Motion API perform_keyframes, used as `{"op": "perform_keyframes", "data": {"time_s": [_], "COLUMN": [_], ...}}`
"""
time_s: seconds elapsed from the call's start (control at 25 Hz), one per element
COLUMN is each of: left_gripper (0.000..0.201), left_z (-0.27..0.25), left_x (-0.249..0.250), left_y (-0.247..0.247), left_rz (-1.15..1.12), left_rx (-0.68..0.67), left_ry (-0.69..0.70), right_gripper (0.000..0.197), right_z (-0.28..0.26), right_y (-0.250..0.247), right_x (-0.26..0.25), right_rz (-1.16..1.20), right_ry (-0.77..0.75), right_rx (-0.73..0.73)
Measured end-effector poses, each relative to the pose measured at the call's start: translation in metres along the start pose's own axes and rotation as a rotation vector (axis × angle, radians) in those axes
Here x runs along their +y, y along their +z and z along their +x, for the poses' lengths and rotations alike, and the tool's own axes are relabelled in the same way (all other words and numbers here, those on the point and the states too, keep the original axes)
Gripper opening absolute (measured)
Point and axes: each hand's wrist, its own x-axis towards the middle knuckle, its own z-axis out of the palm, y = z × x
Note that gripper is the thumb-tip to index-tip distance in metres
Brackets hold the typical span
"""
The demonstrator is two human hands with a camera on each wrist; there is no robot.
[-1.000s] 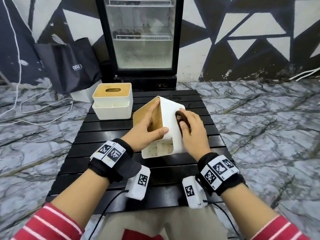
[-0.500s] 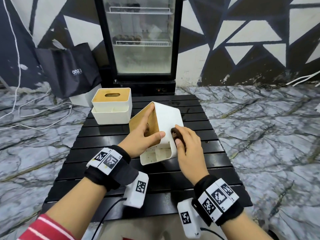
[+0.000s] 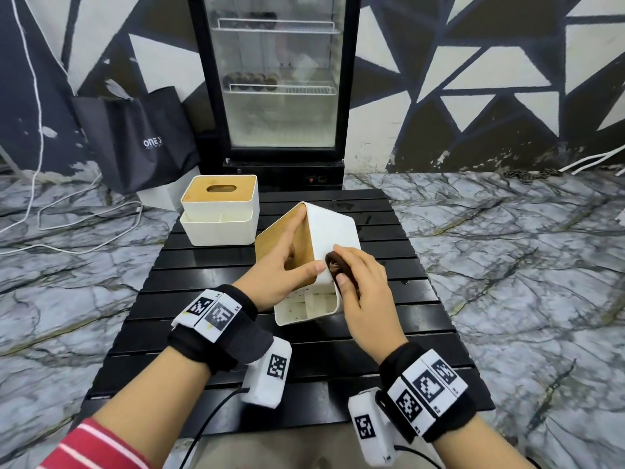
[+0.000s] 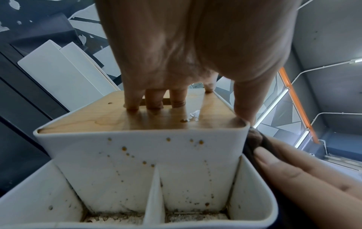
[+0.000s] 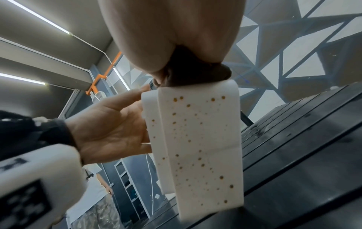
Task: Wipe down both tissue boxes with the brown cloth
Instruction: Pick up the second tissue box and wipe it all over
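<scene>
A white tissue box [image 3: 333, 228] with a wooden lid stands tilted on its side at the middle of the black slatted table [image 3: 422, 319]. My left hand [image 3: 287, 269] grips it, fingers on the wooden lid [image 4: 109, 114] and in its slot, thumb on the white side. My right hand [image 3: 358, 282] holds the wadded brown cloth [image 3: 338, 269] against the box's right white side. Brown specks dot the box's walls [image 5: 197, 139] and its lower tray [image 4: 117, 170]. The second tissue box [image 3: 220, 211] stands upright at the table's far left.
A glass-door fridge [image 3: 277, 82] stands behind the table, and a black bag [image 3: 142, 137] leans on the wall at left. White cables [image 3: 67, 225] lie on the marble floor. A person [image 5: 98, 193] stands in the background of the right wrist view.
My right hand has drawn the cloth down the box's right side toward me. The left hand keeps its grip on the tilted box.
</scene>
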Motion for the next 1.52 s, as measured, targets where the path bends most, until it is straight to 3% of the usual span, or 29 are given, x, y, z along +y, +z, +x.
{"op": "perform_keyframes", "data": {"time_s": [0.2,0.4,0.64,0.84,1.0,1.24,1.52], "left_gripper": [0.083,0.082,0.084,0.089,0.088,0.092,0.087], "left_z": [-0.002,-0.002,-0.004,-0.004,-0.003,-0.003,-0.003], "left_x": [0.001,0.004,0.004,0.003,0.002,0.003,0.001], "left_y": [-0.001,0.0,0.0,0.002,0.003,0.002,-0.002], "left_rz": [0.02,-0.005,0.002,0.025,0.028,0.077,0.008], "left_rx": [-0.003,-0.058,-0.024,-0.068,-0.05,-0.043,-0.04], "left_ry": [-0.003,-0.008,0.006,0.035,0.042,0.057,0.017], "right_gripper": [0.04,0.039,0.041,0.04,0.041,0.041,0.039], "right_z": [0.003,0.01,0.021,0.031,0.047,0.05,0.072], "right_y": [-0.005,0.002,-0.002,0.001,-0.004,0.006,-0.009], "right_x": [0.008,-0.004,-0.003,-0.014,-0.012,-0.023,0.002], "right_rz": [-0.016,0.019,0.009,0.004,-0.011,-0.06,-0.091], "right_ry": [0.045,-0.058,-0.009,-0.071,0.012,-0.125,0.059], "right_rx": [0.003,0.014,0.002,-0.008,-0.012,-0.007,-0.044]}}
